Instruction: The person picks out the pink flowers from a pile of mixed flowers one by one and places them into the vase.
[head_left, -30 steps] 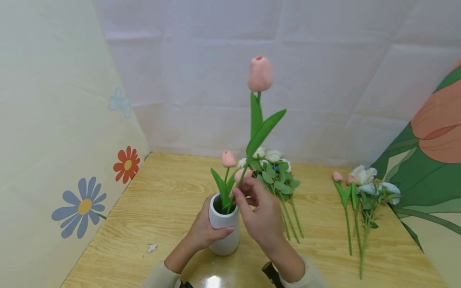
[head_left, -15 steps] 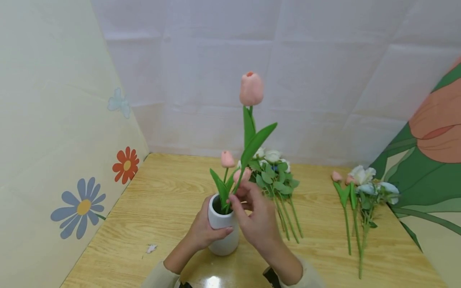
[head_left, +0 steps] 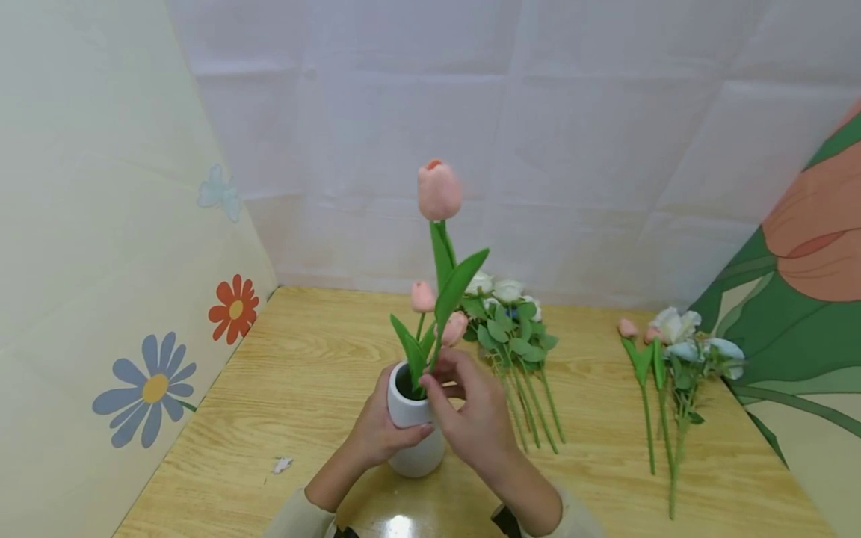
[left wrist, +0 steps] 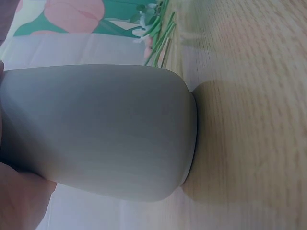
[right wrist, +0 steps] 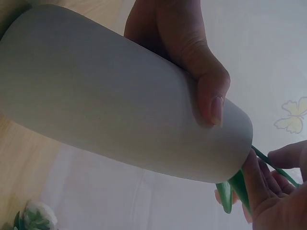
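A white vase (head_left: 418, 457) stands on the wooden table, and my left hand (head_left: 380, 432) grips it below the rim. In the right wrist view the left thumb lies across the vase wall (right wrist: 120, 96). Over the mouth, my right hand (head_left: 476, 415) pinches the green stem of a pink tulip (head_left: 439, 191). This tulip rises well above the others, its stem end at the vase opening. Two more pink tulips, one bloom (head_left: 423, 297) on the left and another bloom (head_left: 455, 329) on the right, lean from the mouth. In the left wrist view the vase base (left wrist: 182, 134) meets the table.
Behind the vase lies a bunch of white roses (head_left: 509, 292) with leafy stems. Further right on the table (head_left: 323, 329) are pink tulips (head_left: 628, 328) and a white and pale-blue flower spray (head_left: 679, 329). A small pale scrap (head_left: 282, 465) lies at the left. Printed cloths surround the table.
The tall tulip has come down and to the left, its stem now closer to the vase mouth. My right hand has moved slightly left and down with it; the left hand holds its place.
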Available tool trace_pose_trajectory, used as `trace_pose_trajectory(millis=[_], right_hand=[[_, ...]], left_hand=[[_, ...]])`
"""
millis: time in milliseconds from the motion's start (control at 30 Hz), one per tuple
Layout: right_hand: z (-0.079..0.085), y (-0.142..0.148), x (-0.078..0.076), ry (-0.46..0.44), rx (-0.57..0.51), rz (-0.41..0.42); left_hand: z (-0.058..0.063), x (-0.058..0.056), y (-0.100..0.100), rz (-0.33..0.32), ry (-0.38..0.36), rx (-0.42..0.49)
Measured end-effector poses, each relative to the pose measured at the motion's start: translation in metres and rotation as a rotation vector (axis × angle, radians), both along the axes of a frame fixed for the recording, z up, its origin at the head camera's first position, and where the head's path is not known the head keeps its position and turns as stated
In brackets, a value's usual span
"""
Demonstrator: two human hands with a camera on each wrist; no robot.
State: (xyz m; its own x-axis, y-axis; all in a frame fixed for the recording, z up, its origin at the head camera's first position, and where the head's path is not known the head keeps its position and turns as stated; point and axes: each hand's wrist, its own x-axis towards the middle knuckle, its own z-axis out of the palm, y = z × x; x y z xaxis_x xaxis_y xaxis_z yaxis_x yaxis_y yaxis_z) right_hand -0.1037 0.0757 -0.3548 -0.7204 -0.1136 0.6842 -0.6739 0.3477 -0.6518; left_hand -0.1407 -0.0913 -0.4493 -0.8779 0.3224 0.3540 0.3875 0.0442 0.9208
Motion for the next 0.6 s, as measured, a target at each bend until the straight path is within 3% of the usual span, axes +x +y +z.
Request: trace_pose_trajectory(millis=[600], right_hand=[[-0.0051, 0.0012, 0.0029, -0.007, 0.032, 0.01]], left_hand=[[-0.0009, -0.0006, -0.0002, -0.018, 0.002, 0.009]])
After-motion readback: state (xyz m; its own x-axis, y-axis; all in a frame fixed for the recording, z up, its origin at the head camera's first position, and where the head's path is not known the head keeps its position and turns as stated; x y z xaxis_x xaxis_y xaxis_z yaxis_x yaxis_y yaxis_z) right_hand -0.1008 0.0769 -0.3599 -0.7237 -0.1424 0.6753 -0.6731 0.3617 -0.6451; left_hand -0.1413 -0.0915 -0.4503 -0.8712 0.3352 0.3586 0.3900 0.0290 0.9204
